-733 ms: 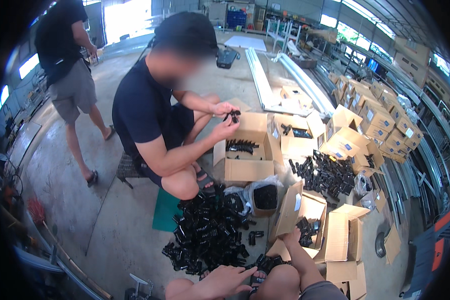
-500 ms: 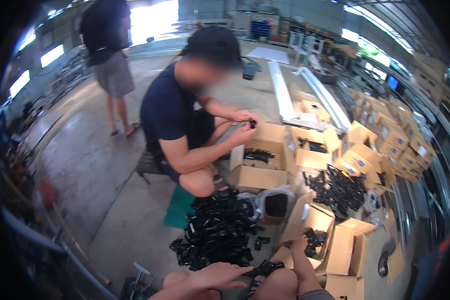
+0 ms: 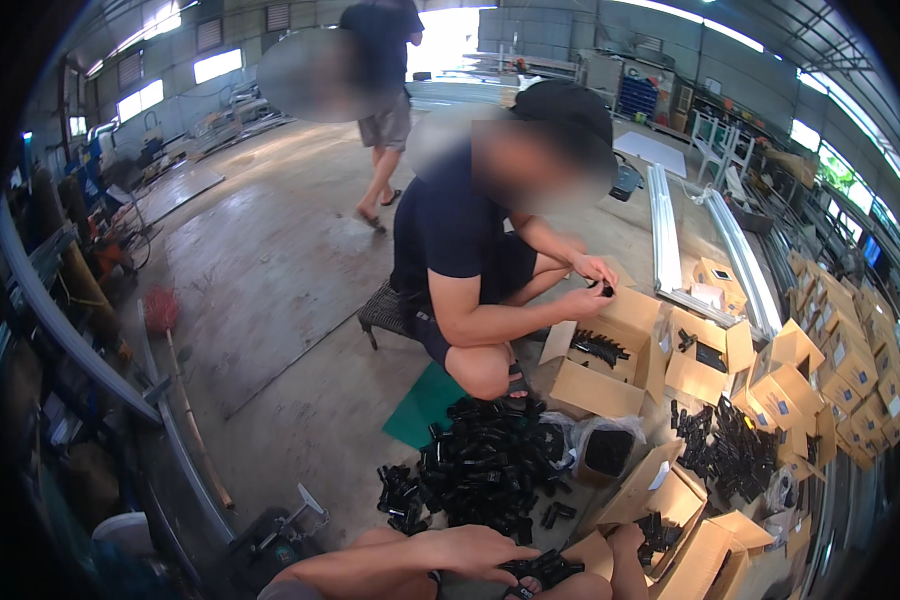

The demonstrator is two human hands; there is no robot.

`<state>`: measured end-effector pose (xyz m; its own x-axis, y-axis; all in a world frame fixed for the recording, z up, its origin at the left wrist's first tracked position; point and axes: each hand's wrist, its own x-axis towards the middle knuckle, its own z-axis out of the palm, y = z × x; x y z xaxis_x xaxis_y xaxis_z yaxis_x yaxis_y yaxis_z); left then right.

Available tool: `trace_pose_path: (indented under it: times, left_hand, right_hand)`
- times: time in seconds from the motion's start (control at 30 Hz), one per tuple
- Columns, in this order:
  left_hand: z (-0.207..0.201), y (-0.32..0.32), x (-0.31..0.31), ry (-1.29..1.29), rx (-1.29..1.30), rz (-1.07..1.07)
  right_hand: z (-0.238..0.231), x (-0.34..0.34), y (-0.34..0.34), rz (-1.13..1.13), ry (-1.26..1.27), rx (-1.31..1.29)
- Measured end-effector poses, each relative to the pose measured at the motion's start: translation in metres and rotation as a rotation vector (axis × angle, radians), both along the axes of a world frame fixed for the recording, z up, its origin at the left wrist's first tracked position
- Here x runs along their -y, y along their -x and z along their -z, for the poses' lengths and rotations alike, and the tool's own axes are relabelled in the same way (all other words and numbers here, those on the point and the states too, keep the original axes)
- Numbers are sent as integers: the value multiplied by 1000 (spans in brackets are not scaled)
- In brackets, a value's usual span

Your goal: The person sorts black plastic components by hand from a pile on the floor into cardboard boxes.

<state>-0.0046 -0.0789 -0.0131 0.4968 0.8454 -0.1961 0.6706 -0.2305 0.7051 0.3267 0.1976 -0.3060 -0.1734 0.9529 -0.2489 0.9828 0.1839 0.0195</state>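
My left hand (image 3: 475, 549) reaches across from the lower left above my knees, its fingers stretched out and nothing visible in them. Just beyond its fingertips, a few black plastic fittings (image 3: 542, 568) lie near my foot. My right hand (image 3: 626, 541) is at the near side of an open cardboard box (image 3: 685, 488). Black fittings (image 3: 658, 535) lie inside that box beside this hand, whose fingers are too unclear to read. In front of me a large heap of black fittings (image 3: 490, 462) covers the floor.
A co-worker (image 3: 460, 230) sits on a low stool, handling a small black part over an open box (image 3: 595, 388). Another person (image 3: 382, 110) stands behind. Stacked cartons (image 3: 850, 360) and a second black heap (image 3: 727, 450) are at right. A broom (image 3: 195, 420) lies left.
The view has swung left, so the scene sits farther right. My left hand stays stretched out over my knees, and my right hand remains by the box. The standing person has shifted stance.
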Motion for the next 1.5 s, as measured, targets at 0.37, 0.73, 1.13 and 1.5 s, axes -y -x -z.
trace_pose_path:
  times: [0.37,0.73,1.13,1.5]
  left_hand:
    - [-34,-22,-6,-335,264,-12]
    - [-38,-74,-63,281,833,-390]
    - [-39,-27,-81,310,1710,-783]
    - [1,-6,-92,198,1540,-885]
  right_hand:
    - [-91,10,-60,505,146,-1761]
    - [-324,134,28,-162,-57,-1543]
    - [-343,135,158,-500,-164,-1229]
    - [-296,130,163,0,337,-1510]
